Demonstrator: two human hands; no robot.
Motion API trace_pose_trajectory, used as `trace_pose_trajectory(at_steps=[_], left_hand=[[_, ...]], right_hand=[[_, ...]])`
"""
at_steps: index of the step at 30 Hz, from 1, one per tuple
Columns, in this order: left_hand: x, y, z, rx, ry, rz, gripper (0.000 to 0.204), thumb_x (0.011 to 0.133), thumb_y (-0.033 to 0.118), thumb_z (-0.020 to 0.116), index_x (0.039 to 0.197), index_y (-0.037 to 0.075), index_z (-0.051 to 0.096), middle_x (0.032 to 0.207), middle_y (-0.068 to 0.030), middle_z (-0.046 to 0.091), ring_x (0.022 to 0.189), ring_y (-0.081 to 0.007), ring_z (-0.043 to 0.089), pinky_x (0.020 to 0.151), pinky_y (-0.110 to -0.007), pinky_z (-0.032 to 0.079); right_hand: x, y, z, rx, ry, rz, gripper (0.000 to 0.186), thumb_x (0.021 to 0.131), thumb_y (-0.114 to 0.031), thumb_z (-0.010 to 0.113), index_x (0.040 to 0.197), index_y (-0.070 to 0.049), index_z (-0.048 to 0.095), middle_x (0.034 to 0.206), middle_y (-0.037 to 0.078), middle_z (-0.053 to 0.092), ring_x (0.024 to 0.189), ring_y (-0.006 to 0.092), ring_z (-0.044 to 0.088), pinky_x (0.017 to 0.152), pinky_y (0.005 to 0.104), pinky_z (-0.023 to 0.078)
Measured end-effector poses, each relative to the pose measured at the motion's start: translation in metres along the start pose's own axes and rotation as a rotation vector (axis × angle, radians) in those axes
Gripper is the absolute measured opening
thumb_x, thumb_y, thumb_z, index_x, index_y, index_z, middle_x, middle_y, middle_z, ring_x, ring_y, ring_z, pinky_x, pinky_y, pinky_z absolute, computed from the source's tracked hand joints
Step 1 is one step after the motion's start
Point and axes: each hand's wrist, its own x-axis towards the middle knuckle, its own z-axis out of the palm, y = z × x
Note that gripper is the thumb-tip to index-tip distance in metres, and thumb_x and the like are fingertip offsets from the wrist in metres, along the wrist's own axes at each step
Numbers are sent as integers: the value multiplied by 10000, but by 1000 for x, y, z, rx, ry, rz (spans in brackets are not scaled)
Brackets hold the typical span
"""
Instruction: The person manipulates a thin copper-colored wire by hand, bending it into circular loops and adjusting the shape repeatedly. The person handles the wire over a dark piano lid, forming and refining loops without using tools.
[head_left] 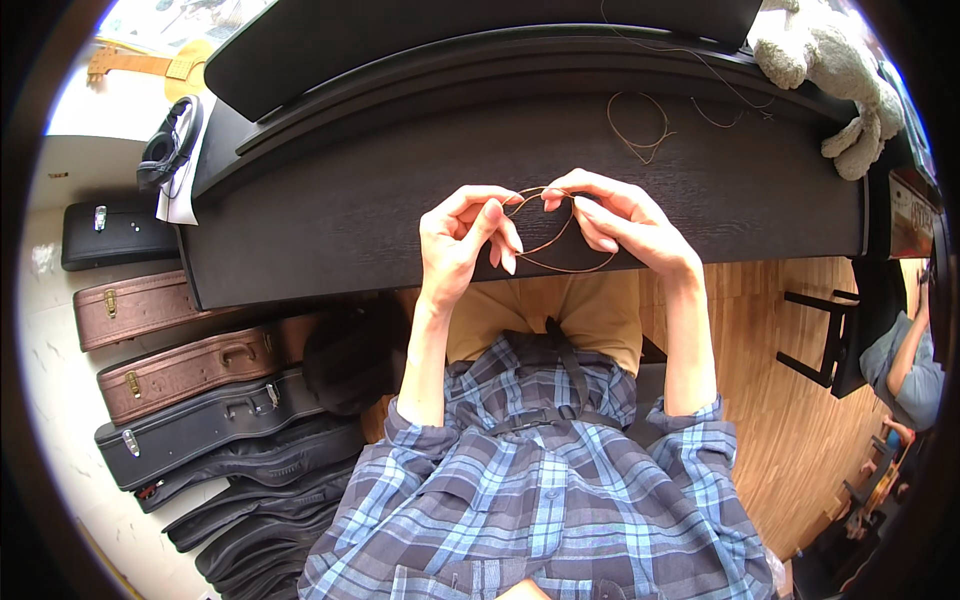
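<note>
My left hand (462, 238) and my right hand (628, 225) are raised over the front of a black wood-grain piano lid or desk top (350, 190). Both have fingertips closed on a thin copper-coloured wire or string (566, 269), which curves in loose loops between and below them. Behind my hands, a second coiled string (650, 145) lies on the black surface, with thin loose strands (725, 125) to its right.
Headphones (160, 155) and paper sit at the left end, near a wooden guitar (185, 68). A grey plush toy (840, 70) is at the back right. Instrument cases (190, 375) line the lower left. A black stool (825, 335) and another person (905, 365) are at right.
</note>
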Motion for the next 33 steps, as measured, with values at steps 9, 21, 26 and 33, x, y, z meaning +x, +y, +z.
trace_pose_trajectory(at_steps=[9,21,26,33], left_hand=[[3,-3,2,12,66,30,286,1071,227,580,1176,-30,648,777,-124,710,571,-149,660,496,-230,478],[4,-6,-2,-92,115,104,366,1048,202,617,1321,6,474,781,-140,703,550,-181,662,496,-246,495],[2,-3,-1,-152,140,96,335,1044,151,617,1310,5,475,767,-148,694,506,-186,643,470,-275,511],[3,-2,-1,-171,143,32,336,1019,70,636,1294,-7,459,832,-168,711,521,-187,662,494,-272,536]], right_hand=[[7,11,-1,-113,78,-161,523,1104,-426,458,1412,-24,590,1170,30,636,756,67,407,712,215,403],[9,12,4,-76,485,-394,410,1069,-142,545,1463,-33,518,1414,109,566,1176,162,634,930,273,526],[4,4,-8,50,585,-460,529,1019,-82,621,1493,18,408,1455,153,477,972,206,706,795,316,606],[-1,12,-13,-3,630,-430,397,1056,-87,570,1435,6,498,1393,137,568,740,138,703,658,269,609]])
